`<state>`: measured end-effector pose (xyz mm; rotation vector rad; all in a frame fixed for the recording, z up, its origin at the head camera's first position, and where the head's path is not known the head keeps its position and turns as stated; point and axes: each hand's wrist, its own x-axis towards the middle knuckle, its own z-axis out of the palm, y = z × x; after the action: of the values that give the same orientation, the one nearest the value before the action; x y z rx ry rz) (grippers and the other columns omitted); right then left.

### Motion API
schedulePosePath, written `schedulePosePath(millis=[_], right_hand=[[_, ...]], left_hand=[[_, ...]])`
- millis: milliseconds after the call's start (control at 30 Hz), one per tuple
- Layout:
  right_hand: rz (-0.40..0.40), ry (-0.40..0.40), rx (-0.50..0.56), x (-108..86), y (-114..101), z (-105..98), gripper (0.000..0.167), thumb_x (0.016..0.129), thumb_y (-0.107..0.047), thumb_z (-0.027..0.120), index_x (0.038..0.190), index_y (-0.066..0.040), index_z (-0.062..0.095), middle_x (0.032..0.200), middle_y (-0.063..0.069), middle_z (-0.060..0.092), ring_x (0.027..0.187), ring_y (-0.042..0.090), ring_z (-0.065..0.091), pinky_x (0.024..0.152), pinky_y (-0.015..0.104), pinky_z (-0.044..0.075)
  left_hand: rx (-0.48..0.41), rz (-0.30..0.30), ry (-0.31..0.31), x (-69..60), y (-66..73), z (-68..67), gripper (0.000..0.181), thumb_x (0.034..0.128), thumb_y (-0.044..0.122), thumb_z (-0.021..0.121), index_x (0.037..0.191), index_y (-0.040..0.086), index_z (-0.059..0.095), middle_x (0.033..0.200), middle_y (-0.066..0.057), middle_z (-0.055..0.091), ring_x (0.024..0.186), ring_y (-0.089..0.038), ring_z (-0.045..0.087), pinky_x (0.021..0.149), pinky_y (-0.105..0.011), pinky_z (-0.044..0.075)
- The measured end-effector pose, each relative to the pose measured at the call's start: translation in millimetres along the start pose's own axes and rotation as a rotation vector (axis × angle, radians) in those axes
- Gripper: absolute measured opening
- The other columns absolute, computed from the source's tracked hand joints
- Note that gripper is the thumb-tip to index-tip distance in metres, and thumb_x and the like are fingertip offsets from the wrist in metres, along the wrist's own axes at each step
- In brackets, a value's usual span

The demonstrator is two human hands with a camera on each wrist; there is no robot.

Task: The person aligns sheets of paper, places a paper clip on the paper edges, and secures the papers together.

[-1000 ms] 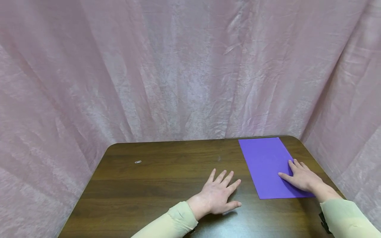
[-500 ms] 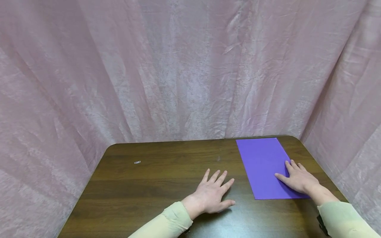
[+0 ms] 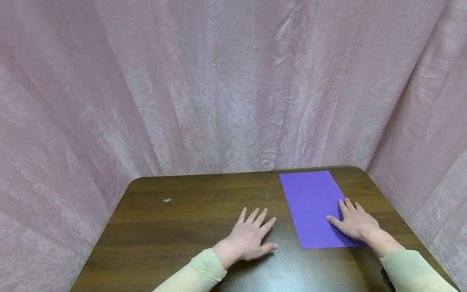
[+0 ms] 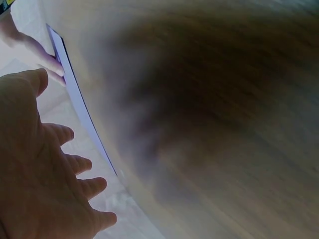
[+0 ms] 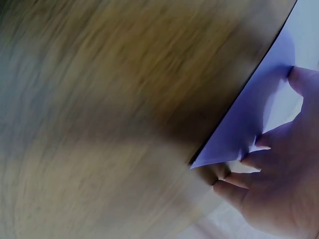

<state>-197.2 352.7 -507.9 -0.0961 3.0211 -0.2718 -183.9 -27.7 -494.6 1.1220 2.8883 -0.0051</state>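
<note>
At two o'clock on the table (image 3: 182,231), in the head view, lies the purple paper (image 3: 311,207), flat, with no visible fold. The right hand (image 3: 354,223), near three o'clock, rests across its right edge, spread and pinching nothing. The left hand (image 3: 246,240), toward six o'clock, is spread too, apparently just above the table and apart from the paper. At ten o'clock the paper clip (image 3: 167,200) lies untouched. By my judgement, laying the paper flat is done; settling its place and letting go seem left.
</note>
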Motion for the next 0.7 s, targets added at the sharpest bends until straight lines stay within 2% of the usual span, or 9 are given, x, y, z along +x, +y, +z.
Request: schedulePosePath(millis=[367,700], right_hand=[[0.003,-0.006,-0.035,-3.2,-30,2,0.099,0.099,-0.07,0.042,0.151,0.014,0.034,0.153,0.042,0.027,0.135,0.068,0.027,0.094,0.077,0.038],[-0.025,0.04,-0.087,-7.7,-68,10,0.093,0.098,-0.067,0.048,0.149,0.01,0.042,0.151,0.038,0.036,0.13,0.068,0.035,0.085,0.073,0.047]], left_hand=[[-0.027,-0.038,0.01,-19.6,-24.9,3.5,0.073,0.1014,0.067,0.041,0.162,0.026,0.033,0.167,-0.01,0.027,0.152,-0.033,0.027,0.12,-0.063,0.015],[-0.045,-0.079,-0.002,-35.9,-42.4,5.3,0.074,0.1009,0.067,0.042,0.161,0.025,0.034,0.167,-0.01,0.027,0.152,-0.034,0.026,0.12,-0.063,0.014]])
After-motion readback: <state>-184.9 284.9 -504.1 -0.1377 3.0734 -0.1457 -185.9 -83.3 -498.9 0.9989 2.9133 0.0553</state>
